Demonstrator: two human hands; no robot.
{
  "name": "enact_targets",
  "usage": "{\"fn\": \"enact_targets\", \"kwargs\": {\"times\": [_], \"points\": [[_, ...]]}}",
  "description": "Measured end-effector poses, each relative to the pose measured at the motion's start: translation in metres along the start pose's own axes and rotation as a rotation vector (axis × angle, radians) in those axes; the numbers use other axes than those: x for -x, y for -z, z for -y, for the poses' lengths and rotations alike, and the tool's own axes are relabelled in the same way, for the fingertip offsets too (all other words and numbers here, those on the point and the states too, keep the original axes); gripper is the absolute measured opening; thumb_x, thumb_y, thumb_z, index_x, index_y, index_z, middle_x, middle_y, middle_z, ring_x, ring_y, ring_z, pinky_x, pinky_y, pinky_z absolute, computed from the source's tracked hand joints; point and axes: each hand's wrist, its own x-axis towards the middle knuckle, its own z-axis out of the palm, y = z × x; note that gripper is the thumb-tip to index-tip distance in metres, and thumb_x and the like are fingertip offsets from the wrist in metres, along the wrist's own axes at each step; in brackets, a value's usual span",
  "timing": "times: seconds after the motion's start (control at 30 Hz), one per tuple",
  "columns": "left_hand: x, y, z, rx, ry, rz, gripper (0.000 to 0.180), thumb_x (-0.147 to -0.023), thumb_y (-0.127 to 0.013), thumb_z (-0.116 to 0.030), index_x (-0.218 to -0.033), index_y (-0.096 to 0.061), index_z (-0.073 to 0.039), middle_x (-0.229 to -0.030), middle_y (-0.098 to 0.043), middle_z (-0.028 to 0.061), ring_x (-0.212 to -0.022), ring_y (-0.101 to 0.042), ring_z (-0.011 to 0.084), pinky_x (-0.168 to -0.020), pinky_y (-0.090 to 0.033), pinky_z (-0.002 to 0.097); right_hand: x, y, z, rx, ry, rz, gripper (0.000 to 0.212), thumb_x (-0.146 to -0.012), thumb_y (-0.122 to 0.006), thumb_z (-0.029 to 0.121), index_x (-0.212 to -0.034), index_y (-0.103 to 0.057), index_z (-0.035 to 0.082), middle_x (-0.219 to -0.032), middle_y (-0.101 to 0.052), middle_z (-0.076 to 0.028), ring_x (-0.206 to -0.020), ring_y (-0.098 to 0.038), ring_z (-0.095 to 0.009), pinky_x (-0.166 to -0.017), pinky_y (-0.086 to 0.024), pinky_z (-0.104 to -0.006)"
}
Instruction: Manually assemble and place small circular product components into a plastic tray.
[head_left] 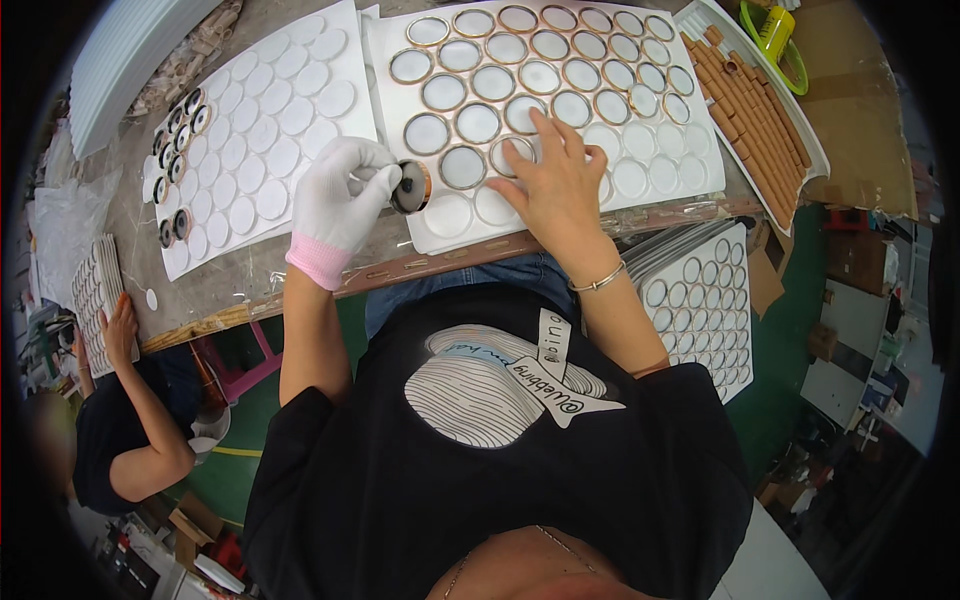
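My left hand (pixel 343 195), in a white glove with a pink cuff, pinches a round part (pixel 411 187) with a dark face and a copper-coloured rim. It holds the part tilted on edge, above the gap between two white trays. My bare right hand (pixel 562 180) reaches over the right tray (pixel 700 150) with its fingers spread. Its fingertips are at a metal ring (pixel 500 165) in one of the round recesses; whether they grip it is unclear. Metal rings fill most recesses there, while several along the near side hold none. The left tray (pixel 178 262) carries several black round parts (pixel 181 222) at its left end.
Brown cylindrical rolls (pixel 750 120) lie in a white tray at right, near a green basket (pixel 800 70) with a yellow item. Stacked trays (pixel 705 310) with rings stand below the table edge (pixel 480 247). At left, another person's hand (pixel 120 328) touches a tray stack (pixel 100 290).
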Motion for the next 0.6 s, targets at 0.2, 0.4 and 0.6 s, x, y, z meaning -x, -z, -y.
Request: {"fn": "enact_targets", "kwargs": {"times": [0.2, 0.4, 0.6], "points": [[-0.009, -0.009, 0.008, 0.053, -0.031, 0.102, 0.008, -0.083, -0.068, -0.006, -0.09, -0.065, -0.001, -0.09, -0.061, 0.0066, -0.075, -0.063, 0.0142, -0.066, -0.051, 0.0267, 0.002, 0.007, -0.021, -0.236, 0.188, 0.042, 0.035, -0.076, -0.074, 0.043, -0.102, -0.075, 0.02, -0.144, -0.046, -0.01, -0.133, -0.037, -0.033, -0.099, -0.028, -0.053], [-0.053, -0.062, -0.021, 0.022, -0.081, 0.246, 0.008, -0.084, -0.067, -0.008, -0.086, -0.063, -0.001, -0.081, -0.059, 0.0068, -0.077, -0.061, 0.0163, -0.07, -0.05, 0.0302, 0.004, 0.015, -0.052, -0.296, 0.084, -0.034, 0.018, -0.079, -0.075, 0.031, -0.086, -0.076, 0.015, -0.133, -0.055, -0.012, -0.128, -0.045, -0.032, -0.097, -0.035, -0.0513], [-0.095, -0.145, -0.042, -0.503, -0.538, 0.145, 0.008, -0.082, -0.059, -0.012, -0.079, -0.06, -0.005, -0.089, -0.061, 0.0098, -0.08, -0.062, 0.0308, -0.07, -0.052, 0.0416, -0.039, 0.04, -0.115, -0.556, -0.352, -0.562, 0.008, -0.08, -0.077, 0.014, -0.083, -0.073, 0.007, -0.108, -0.065, -0.009, -0.097, -0.06, -0.024, -0.081, -0.046, -0.03]]}}
